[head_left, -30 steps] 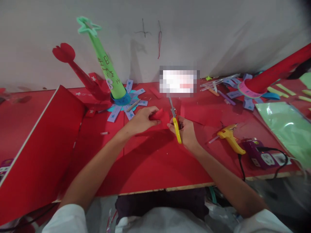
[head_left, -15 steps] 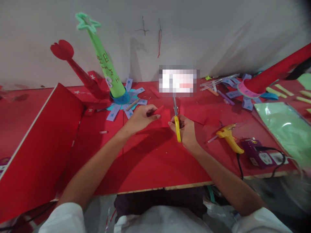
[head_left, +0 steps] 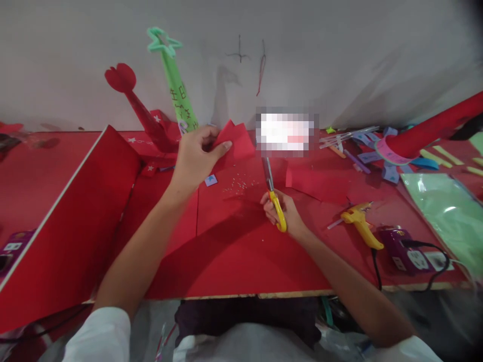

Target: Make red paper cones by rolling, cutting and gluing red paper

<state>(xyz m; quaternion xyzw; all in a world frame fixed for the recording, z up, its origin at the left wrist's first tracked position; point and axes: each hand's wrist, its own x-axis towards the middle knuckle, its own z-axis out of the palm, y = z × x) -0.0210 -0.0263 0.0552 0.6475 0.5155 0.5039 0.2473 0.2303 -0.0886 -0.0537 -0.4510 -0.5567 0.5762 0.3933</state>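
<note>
Between the thumb and fingers of my left hand (head_left: 198,153) is a piece of red paper (head_left: 238,142), raised in front of the green paper cone (head_left: 181,98). My right hand (head_left: 282,211) is wrapped round the yellow handles of a pair of scissors (head_left: 277,203), whose blades point away from me, apart from the paper. Small pale bits (head_left: 239,185) lie scattered on the red table (head_left: 241,261) between my hands. Another red sheet (head_left: 315,182) lies flat to the right of the scissors.
A red board (head_left: 75,216) stands upright on the left, near a red paper flower (head_left: 121,78). To the right are a yellow glue gun (head_left: 358,221), a purple power socket (head_left: 402,251), a green plastic packet (head_left: 445,211) and a red cone (head_left: 430,123). A blurred patch hides something at the back.
My left hand has lifted the red paper up and to the left, away from the scissors, covering the green cone's base. My right hand keeps the scissors, slightly lower. The view has shifted a little.
</note>
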